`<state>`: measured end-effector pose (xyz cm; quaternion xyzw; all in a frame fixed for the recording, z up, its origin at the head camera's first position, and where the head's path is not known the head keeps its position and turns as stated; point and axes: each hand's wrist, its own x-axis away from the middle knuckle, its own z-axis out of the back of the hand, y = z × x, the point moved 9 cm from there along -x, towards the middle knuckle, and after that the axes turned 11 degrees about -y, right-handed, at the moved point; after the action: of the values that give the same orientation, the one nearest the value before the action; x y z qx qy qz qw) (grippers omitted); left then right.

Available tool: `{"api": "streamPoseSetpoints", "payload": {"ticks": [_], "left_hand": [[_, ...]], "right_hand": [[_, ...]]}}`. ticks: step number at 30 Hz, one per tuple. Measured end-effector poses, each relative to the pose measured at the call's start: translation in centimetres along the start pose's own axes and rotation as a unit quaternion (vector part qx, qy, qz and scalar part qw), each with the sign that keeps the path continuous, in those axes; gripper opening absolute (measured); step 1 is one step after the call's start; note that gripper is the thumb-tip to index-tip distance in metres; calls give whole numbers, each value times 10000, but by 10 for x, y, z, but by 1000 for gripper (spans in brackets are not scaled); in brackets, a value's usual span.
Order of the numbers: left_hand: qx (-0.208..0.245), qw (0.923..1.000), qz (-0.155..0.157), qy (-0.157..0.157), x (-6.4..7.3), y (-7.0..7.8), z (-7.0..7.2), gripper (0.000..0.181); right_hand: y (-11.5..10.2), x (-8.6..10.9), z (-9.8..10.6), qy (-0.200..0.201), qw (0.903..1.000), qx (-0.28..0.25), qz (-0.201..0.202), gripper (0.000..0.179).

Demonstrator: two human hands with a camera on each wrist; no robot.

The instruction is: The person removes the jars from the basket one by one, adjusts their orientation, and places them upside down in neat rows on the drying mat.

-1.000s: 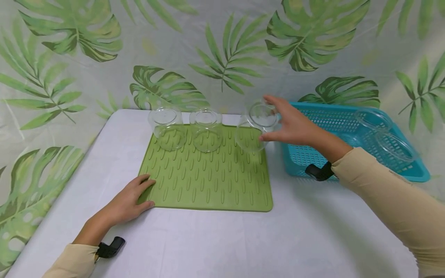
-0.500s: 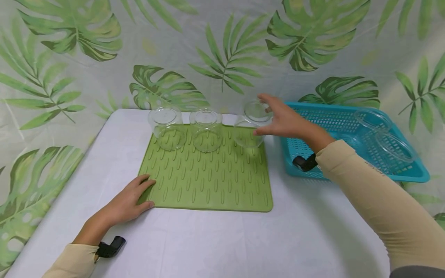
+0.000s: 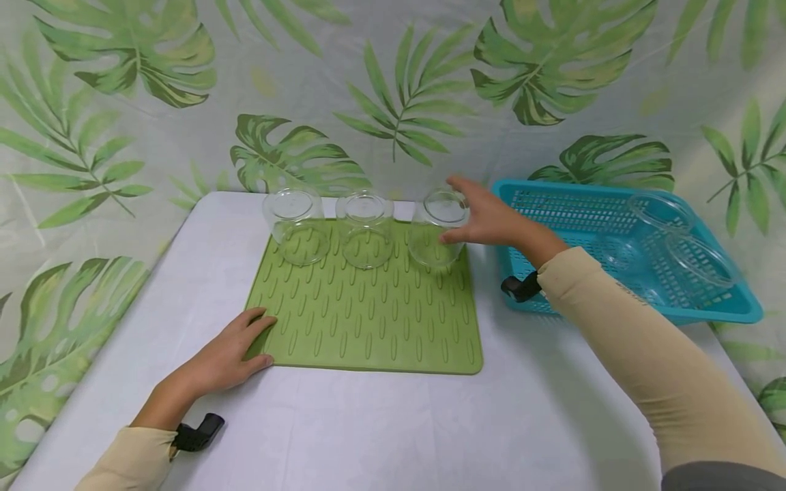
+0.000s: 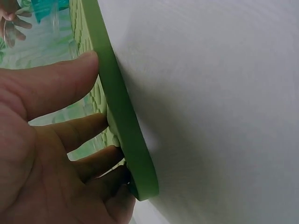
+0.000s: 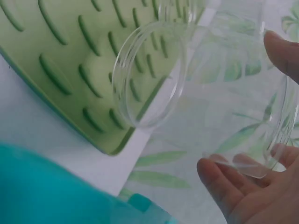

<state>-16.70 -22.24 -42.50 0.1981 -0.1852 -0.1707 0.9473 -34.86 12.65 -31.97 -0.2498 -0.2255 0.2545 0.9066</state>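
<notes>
A clear glass cup (image 3: pixel 433 247) is at the back right of the green ridged mat (image 3: pixel 368 314). My right hand (image 3: pixel 485 215) holds this cup near its upper end, thumb on one side and fingers on the other, as the right wrist view shows. Two more clear cups stand to its left along the mat's back edge, a middle cup (image 3: pixel 365 239) and a left cup (image 3: pixel 297 235). At the mat's front left corner rests my left hand (image 3: pixel 227 354); in the left wrist view its thumb and loosely extended fingers touch the mat's edge (image 4: pixel 124 112).
Right of the mat is a turquoise perforated basket (image 3: pixel 516 286), with clear cups (image 3: pixel 700 262) lying in its right part. A white cloth (image 3: pixel 381 429) covers the table. Behind it hangs a leaf-patterned backdrop (image 3: pixel 430 82).
My right hand has moved left and slightly down with the cup, which now lines up with the other two. The basket's near left side shows more. My left hand has stayed put.
</notes>
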Motion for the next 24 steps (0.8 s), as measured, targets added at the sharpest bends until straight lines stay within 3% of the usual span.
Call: {"api": "streamPoseSetpoints", "payload": {"ticks": [12,24], "left_hand": [[-24,10000,29,-20,-1,0,-2,63],[-18,10000,-21,11,-2,2,0,63]], "right_hand": [[9,-16,-10,-200,9992,153,-313,109],[14,-20,-14,-290,9978,232,-547,109]]}}
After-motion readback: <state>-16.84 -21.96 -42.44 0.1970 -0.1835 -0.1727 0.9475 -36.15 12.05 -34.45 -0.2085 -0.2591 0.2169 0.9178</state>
